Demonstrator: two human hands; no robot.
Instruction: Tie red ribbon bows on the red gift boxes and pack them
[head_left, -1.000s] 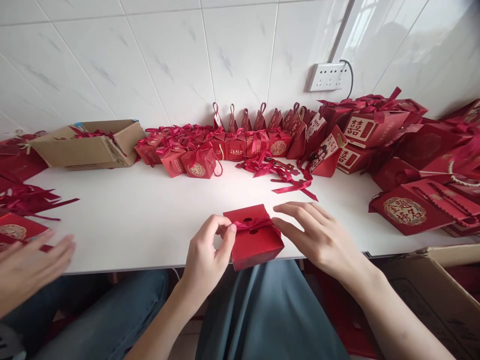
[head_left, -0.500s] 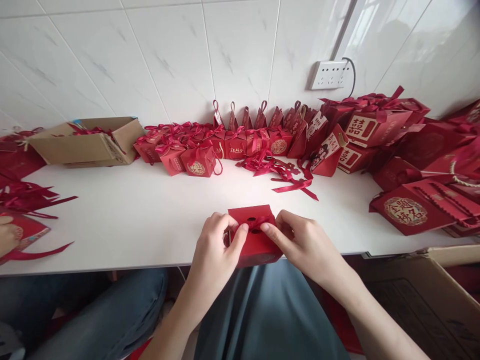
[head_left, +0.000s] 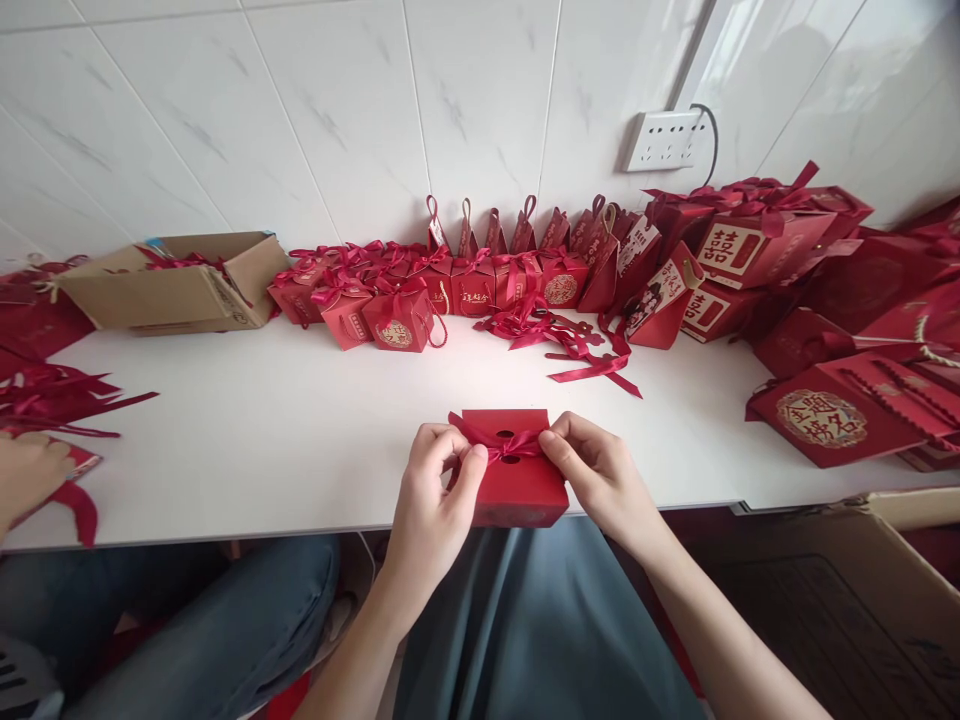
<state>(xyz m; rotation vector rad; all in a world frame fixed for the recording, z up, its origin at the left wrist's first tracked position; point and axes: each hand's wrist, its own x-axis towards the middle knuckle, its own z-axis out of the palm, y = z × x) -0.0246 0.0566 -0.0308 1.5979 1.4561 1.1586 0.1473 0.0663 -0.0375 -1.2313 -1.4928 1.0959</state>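
A small red gift box (head_left: 517, 485) stands at the near edge of the white table (head_left: 300, 440), right in front of me. A dark red ribbon (head_left: 512, 445) runs across its top, knotted over two holes. My left hand (head_left: 435, 500) pinches the ribbon's left end, fingers closed. My right hand (head_left: 596, 475) pinches the right end, fingers closed too. Both hands rest against the box's top edges.
A row of finished red boxes (head_left: 397, 320) with bows lines the wall, with loose ribbons (head_left: 570, 345) beside them. Bigger red bags (head_left: 825, 410) pile up on the right, a cardboard box (head_left: 176, 285) sits far left. Another person's hand (head_left: 30, 470) works at the left edge.
My right hand came in from open beside the box and closed on the ribbon; both hands now pull the ends outward. The other person's hand drew back to the left edge.
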